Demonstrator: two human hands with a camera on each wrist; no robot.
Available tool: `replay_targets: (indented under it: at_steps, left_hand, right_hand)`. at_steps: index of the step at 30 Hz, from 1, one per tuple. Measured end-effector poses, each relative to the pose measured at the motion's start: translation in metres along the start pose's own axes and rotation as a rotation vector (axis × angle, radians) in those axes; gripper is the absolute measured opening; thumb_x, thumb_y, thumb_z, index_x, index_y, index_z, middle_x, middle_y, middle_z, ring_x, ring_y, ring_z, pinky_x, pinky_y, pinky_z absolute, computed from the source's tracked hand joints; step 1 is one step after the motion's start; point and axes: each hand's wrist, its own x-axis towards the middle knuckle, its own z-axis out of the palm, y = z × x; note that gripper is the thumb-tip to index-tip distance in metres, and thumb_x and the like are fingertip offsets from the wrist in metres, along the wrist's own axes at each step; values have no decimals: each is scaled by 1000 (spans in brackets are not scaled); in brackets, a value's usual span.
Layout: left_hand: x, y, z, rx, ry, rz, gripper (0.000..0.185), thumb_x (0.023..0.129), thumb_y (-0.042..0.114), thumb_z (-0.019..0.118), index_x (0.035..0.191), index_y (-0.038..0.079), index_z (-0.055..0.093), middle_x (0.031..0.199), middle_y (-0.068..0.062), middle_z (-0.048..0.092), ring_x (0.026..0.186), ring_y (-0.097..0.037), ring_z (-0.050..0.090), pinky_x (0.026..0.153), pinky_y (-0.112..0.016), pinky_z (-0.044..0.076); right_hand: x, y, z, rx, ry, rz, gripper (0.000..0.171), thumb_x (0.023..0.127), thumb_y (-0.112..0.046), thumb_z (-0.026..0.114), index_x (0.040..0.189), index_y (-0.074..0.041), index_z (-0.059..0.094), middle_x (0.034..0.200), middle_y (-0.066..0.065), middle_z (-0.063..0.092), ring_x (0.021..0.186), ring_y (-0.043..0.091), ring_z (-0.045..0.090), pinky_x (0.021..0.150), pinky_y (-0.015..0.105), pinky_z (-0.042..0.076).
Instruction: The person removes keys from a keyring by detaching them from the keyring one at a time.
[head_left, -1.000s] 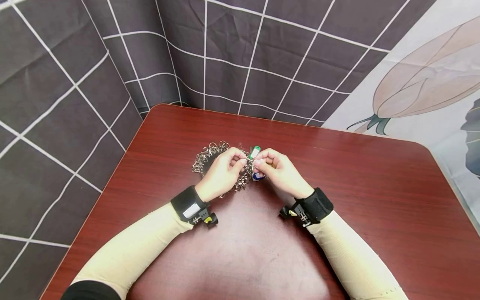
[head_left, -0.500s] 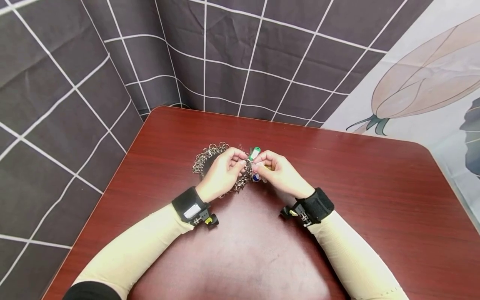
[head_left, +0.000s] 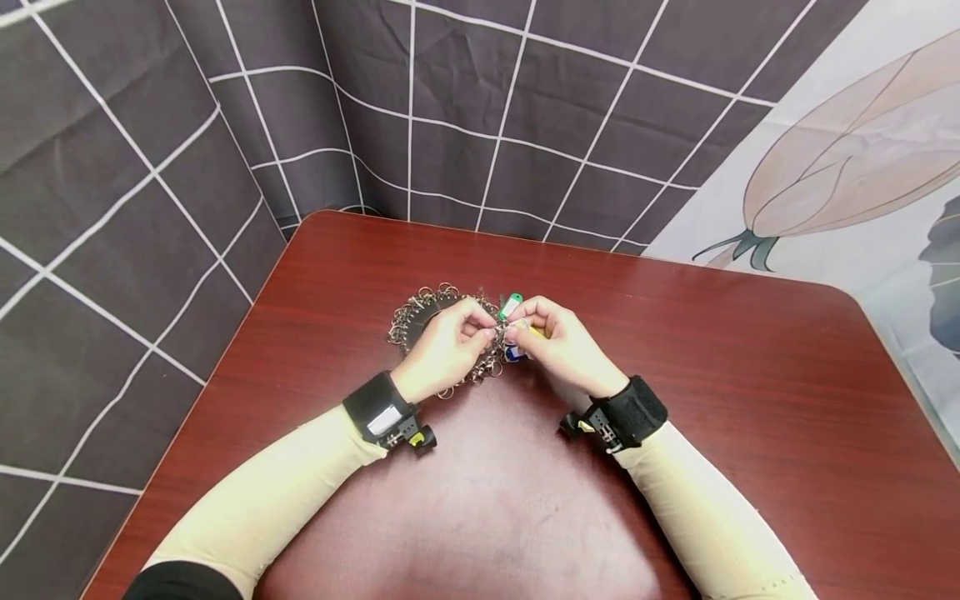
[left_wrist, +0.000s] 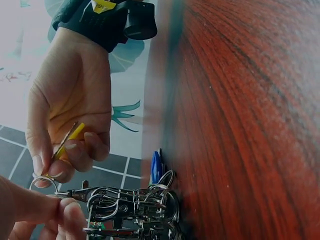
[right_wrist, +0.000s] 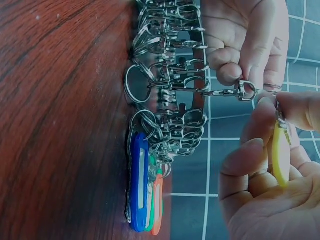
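A round metal rack (head_left: 402, 321) hung with many swivel clasps and split rings rests on the table. My left hand (head_left: 444, 346) pinches a split ring (left_wrist: 44, 181) at the end of one clasp (right_wrist: 225, 93), which stretches out from the rack's edge. Across from it, my right hand (head_left: 558, 342) holds a yellow key tag (right_wrist: 281, 155) with a key, thumb and forefinger at that split ring. The key lies alongside the tag in the left wrist view; fingertips partly hide where it meets the ring. Blue (right_wrist: 140, 182), green (head_left: 512, 305) and orange (right_wrist: 158, 202) key tags hang from nearby rings.
The reddish-brown wooden table (head_left: 712, 375) extends around both hands. Its back edge meets a dark gridded curtain (head_left: 465, 108), with a white flower-print cloth (head_left: 847, 183) at the right. Each wrist wears a black strap with a small camera.
My hands stay nearly in place, fingertips shifting slightly. More of the rack's dark middle shows beside my left hand, and the yellow tag, hidden a second ago, now shows by my right fingers.
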Motion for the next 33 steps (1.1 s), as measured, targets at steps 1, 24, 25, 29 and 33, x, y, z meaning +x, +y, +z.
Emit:
replay_targets:
  at_steps: [1, 24, 25, 29, 33]
  left_hand:
    - [0, 0, 0, 9, -4, -3, 8, 91, 1, 62, 99, 4, 60, 91, -6, 64, 80, -15, 66, 71, -25, 54]
    - [2, -5, -2, 28, -45, -23, 7, 91, 3, 62, 98, 5, 61, 91, -4, 64, 84, -14, 64, 75, -24, 53]
    - [2, -6, -2, 22, -39, -18, 8, 91, 2, 61, 98, 4, 61, 91, -5, 64, 84, -14, 65, 76, -24, 53]
    - [2, -7, -1, 10, -16, 6, 9, 90, 0, 61, 99, 4, 61, 91, -6, 64, 83, -15, 64, 76, -24, 53]
    - [2, -7, -1, -16, 6, 12, 10, 90, 1, 61, 100, 4, 61, 91, -6, 63, 83, -15, 63, 76, -24, 53]
  right_hand:
    - [0, 0, 0, -4, 3, 1, 19, 92, -7, 64, 109, -2, 56, 95, 18, 64, 80, 33, 63, 66, 27, 52]
    - [2, 2, 0, -41, -1, -9, 20, 92, -9, 65, 109, -4, 57, 95, 12, 63, 78, 26, 61, 65, 25, 51]
    - [3, 3, 0, -45, -13, -2, 20, 92, -10, 66, 109, -3, 57, 93, 14, 63, 76, 24, 61, 64, 25, 50]
    - [2, 4, 0, -65, -66, 19, 21, 91, -10, 67, 108, -3, 58, 86, 22, 62, 66, 23, 55, 57, 24, 45]
    - [1, 0, 1, -87, -89, 21, 19, 92, -7, 65, 108, -1, 58, 85, 23, 61, 63, 30, 53, 56, 23, 44]
